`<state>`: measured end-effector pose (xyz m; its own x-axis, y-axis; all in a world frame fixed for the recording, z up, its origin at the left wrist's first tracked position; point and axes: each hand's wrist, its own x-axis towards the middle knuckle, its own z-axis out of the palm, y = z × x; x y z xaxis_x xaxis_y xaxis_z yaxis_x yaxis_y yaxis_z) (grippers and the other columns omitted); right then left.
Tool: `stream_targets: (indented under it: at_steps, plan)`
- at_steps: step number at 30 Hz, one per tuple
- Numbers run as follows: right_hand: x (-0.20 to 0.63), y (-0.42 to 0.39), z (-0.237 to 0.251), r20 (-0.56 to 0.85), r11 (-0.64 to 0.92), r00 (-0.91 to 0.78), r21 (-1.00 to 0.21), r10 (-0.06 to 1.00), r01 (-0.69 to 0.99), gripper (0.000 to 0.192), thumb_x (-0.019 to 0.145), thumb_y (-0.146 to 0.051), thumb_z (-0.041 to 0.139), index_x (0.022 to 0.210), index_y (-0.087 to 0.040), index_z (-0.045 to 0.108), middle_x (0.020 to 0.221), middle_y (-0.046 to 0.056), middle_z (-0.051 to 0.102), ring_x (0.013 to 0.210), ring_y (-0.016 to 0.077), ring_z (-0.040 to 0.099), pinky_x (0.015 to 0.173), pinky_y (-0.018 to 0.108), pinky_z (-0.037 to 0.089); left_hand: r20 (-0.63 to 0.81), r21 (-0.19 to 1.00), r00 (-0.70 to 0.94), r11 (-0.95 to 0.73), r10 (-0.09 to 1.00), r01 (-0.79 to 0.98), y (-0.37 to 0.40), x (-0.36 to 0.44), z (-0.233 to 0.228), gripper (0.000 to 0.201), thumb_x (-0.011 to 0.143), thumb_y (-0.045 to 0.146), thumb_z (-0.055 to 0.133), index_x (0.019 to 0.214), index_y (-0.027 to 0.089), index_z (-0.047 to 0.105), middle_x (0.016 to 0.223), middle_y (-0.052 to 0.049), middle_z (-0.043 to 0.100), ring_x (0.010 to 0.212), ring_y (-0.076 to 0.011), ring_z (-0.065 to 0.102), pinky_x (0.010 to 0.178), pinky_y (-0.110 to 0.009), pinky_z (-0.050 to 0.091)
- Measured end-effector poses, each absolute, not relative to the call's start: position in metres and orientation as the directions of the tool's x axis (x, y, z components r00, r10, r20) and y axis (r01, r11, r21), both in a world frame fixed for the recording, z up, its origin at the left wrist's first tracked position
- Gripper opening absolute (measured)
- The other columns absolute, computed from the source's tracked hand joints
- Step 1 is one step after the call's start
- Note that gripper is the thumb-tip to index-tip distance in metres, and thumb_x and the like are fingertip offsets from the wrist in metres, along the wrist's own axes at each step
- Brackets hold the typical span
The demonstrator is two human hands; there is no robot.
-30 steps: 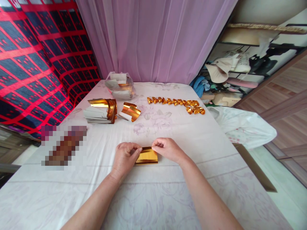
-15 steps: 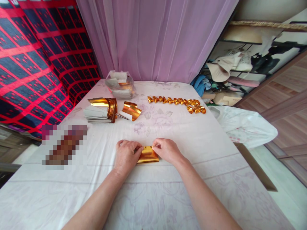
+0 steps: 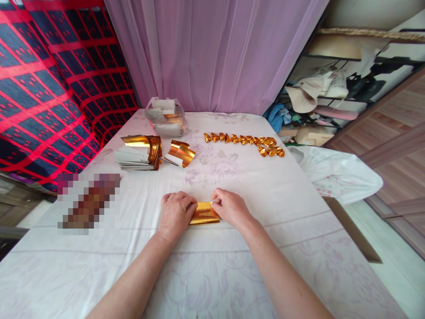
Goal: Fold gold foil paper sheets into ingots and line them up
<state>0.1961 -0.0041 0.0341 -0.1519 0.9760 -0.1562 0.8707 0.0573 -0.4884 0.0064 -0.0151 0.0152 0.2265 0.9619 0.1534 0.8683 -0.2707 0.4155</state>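
A folded sheet of gold foil paper (image 3: pixel 205 213) lies on the tablecloth between my hands. My left hand (image 3: pixel 176 212) is closed on its left side, thumb and fingers at the upper left corner. With thumb and forefinger pinched, my right hand (image 3: pixel 231 206) grips the upper right corner. Further back on the left stands a thick stack of gold and white foil sheets (image 3: pixel 137 153). Beside it are a few loose curled foil sheets (image 3: pixel 181 154). A row of folded gold foil pieces (image 3: pixel 241 139) stretches across the back right, its end doubling back.
A clear plastic bag of paper sheets (image 3: pixel 165 117) sits at the table's back left. The patterned tablecloth (image 3: pixel 252 270) covers the table. A pixelated patch (image 3: pixel 89 201) hides something at left. Right of the table are a white plastic bag (image 3: pixel 348 173) and shelves with a cap (image 3: pixel 303 95).
My right hand's fingers have shifted slightly upward at the foil's upper right corner. The left hand keeps its hold, and the other things on the table stay where they were.
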Motion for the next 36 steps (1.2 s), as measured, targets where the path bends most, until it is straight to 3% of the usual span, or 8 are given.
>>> stream_targets:
  at_steps: [5, 10, 24, 36]
  plan:
    - [0.196, -0.005, 0.034, -0.126, 0.129, -0.200, -0.422, 0.972, 0.897, 0.013, 0.081, -0.013, 0.060, 0.079, -0.023, 0.068, 0.090, 0.000, 0.065, 0.080, 0.0120, 0.059, 0.067, 0.023, 0.036, 0.113, 0.398, 0.262, -0.285, 0.959, 0.872, -0.017, 0.005, 0.022, 0.019, 0.089, 0.035, 0.057, 0.084, 0.026, 0.073, 0.088, -0.003, 0.069, 0.088, -0.0233, 0.061, 0.090, -0.043, 0.034]
    - [0.196, -0.007, 0.035, -0.124, 0.168, -0.229, -0.375, 0.966, 0.912, 0.015, 0.086, -0.016, 0.058, 0.085, -0.025, 0.071, 0.097, 0.001, 0.065, 0.089, 0.0136, 0.061, 0.073, 0.023, 0.039, 0.110, 0.339, 0.271, -0.292, 0.956, 0.894, -0.023, 0.007, 0.024, 0.021, 0.082, 0.042, 0.066, 0.092, 0.025, 0.071, 0.093, -0.005, 0.067, 0.094, -0.0276, 0.059, 0.093, -0.046, 0.034]
    - [0.176, -0.030, 0.050, -0.120, 0.172, -0.189, -0.141, 0.975, 0.975, 0.028, 0.096, -0.037, 0.049, 0.094, -0.019, 0.070, 0.099, 0.010, 0.066, 0.097, 0.0230, 0.059, 0.079, 0.032, 0.043, 0.138, 0.263, 0.279, -0.307, 0.950, 0.915, -0.031, 0.014, 0.025, 0.022, 0.081, 0.039, 0.067, 0.095, 0.022, 0.067, 0.097, -0.008, 0.065, 0.096, -0.0296, 0.058, 0.099, -0.052, 0.032]
    - [0.179, -0.054, 0.030, 0.020, 0.211, -0.210, -0.160, 0.977, 0.964, 0.023, 0.091, -0.033, 0.059, 0.110, -0.020, 0.063, 0.106, 0.009, 0.063, 0.100, 0.0238, 0.056, 0.079, 0.033, 0.045, 0.146, 0.249, 0.289, -0.318, 0.946, 0.915, -0.033, 0.015, 0.022, 0.028, 0.080, 0.041, 0.068, 0.100, 0.022, 0.066, 0.099, -0.008, 0.065, 0.101, -0.0307, 0.056, 0.101, -0.054, 0.031]
